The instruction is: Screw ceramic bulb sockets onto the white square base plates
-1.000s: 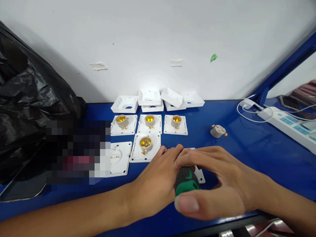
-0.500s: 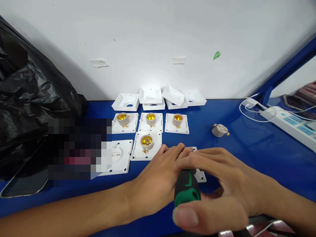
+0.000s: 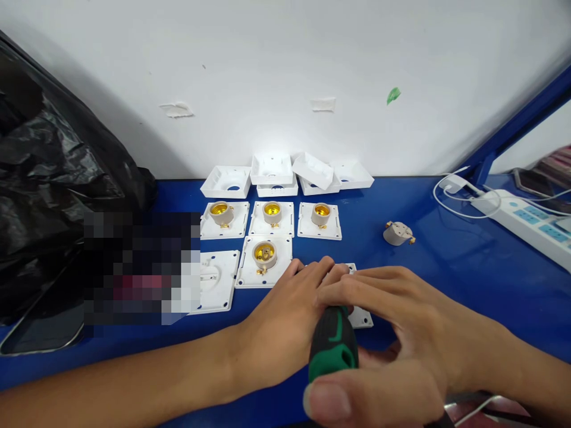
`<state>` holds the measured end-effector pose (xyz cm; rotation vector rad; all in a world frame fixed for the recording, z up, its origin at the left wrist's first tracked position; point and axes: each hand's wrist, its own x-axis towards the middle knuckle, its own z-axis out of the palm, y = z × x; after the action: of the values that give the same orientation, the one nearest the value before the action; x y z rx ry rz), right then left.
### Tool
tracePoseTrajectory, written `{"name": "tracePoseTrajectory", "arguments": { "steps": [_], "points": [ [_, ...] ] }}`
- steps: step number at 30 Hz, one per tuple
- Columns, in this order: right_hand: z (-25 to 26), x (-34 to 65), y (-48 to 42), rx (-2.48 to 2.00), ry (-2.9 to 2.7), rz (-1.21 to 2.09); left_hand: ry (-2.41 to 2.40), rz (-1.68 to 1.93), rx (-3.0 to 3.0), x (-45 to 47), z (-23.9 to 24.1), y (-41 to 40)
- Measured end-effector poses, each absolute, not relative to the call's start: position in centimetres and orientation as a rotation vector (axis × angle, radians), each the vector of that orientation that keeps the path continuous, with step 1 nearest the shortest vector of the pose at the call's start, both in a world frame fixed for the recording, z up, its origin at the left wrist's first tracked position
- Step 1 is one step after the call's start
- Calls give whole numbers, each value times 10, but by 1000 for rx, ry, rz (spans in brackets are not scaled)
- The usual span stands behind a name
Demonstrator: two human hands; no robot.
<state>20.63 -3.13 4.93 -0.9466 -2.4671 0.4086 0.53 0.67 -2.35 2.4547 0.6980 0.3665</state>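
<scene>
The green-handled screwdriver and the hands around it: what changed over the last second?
The right hand, gripping the screwdriver, drew its handle slightly down the picture, toward the person, the thumb coming nearer the camera. Nothing was taken up or let go. The left hand stayed on the white plate; the socket plates and the loose socket kept their places.

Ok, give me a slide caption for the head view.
Right hand grips a green-handled screwdriver over a white plate under the left hand, on a blue bench.
</scene>
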Motion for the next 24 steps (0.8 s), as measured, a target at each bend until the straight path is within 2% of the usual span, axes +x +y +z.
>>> {"name": "tracePoseTrajectory", "arguments": {
  "steps": [10,24],
  "points": [
    [45,195,-46,-1109,-2383,208,665,333,2510,2,-22,7],
    [46,195,-50,-1136,-2370,234,649,341,2513,8,-35,12]
  ]
}}
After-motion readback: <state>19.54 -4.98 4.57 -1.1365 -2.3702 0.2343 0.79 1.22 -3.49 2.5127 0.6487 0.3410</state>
